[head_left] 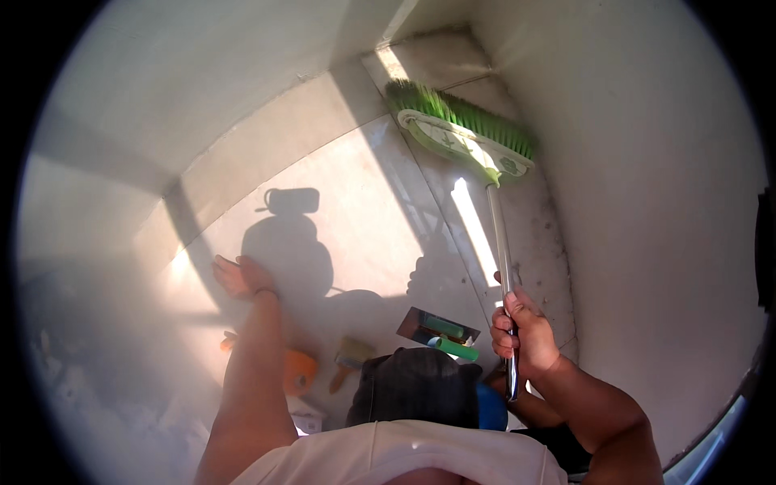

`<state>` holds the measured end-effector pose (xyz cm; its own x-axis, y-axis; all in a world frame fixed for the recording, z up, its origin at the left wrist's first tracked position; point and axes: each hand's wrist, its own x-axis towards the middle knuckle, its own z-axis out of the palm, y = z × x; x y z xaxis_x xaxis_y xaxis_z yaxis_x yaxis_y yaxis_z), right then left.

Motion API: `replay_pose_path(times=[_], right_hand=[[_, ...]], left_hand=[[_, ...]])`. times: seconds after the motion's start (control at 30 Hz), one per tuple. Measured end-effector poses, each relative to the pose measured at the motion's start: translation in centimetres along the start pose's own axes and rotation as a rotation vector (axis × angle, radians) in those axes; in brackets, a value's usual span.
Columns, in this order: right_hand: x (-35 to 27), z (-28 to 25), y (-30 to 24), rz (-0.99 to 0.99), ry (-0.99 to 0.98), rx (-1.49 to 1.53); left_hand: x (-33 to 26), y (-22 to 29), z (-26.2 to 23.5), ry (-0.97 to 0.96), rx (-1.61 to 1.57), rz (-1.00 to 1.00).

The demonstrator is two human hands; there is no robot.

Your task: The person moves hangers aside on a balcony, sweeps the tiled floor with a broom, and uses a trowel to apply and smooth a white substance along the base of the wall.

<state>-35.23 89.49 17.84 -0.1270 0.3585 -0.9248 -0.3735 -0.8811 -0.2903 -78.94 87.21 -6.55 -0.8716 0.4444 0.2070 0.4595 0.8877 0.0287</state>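
My right hand (529,335) is closed around the metal handle of a broom (467,144). The broom's white and green head, with green bristles, is at the far end of the floor, beside the right wall. Off to the left, my left hand (242,276) has its fingers apart and holds nothing; whether it touches the floor I cannot tell. Between my arms lies a trowel (455,348) with a green handle and a dark flat blade. A wide paintbrush (352,356) is left of the trowel, and an orange object (299,372) sits close to my left forearm.
Pale walls rise on the left and along the right (655,186), close to the broom. My dark-clothed knee (416,388) partly hides the floor, with something blue (491,406) beside it. Sunlight and my shadow fall across the tiled floor (364,202).
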Motion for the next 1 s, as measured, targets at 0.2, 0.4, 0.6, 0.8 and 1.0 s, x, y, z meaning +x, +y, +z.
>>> replay_pose_path(times=[0.2,0.4,0.6,0.8,1.0], right_hand=[[8.3,5.5,-1.4,-0.104,-0.004,0.028],[10.0,4.2,-3.5,-0.184,-0.058,-0.265],[5.3,-2.4,-2.3,-0.234,0.13,-0.875],[10.3,0.4,-14.1,-0.956,0.045,-1.864],[10.4,1.5,-19.8,-0.564,0.24,-2.109]], left_hand=[[-0.3,0.8,-0.9,-0.038,-0.037,-0.001],[-0.3,1.0,-0.4,-0.039,0.004,-0.028],[0.1,0.6,-0.6,-0.034,0.033,-0.047],[-0.3,1.0,-0.3,-0.03,-0.016,-0.031],[-0.8,1.5,-0.9,-0.037,-0.001,-0.046]])
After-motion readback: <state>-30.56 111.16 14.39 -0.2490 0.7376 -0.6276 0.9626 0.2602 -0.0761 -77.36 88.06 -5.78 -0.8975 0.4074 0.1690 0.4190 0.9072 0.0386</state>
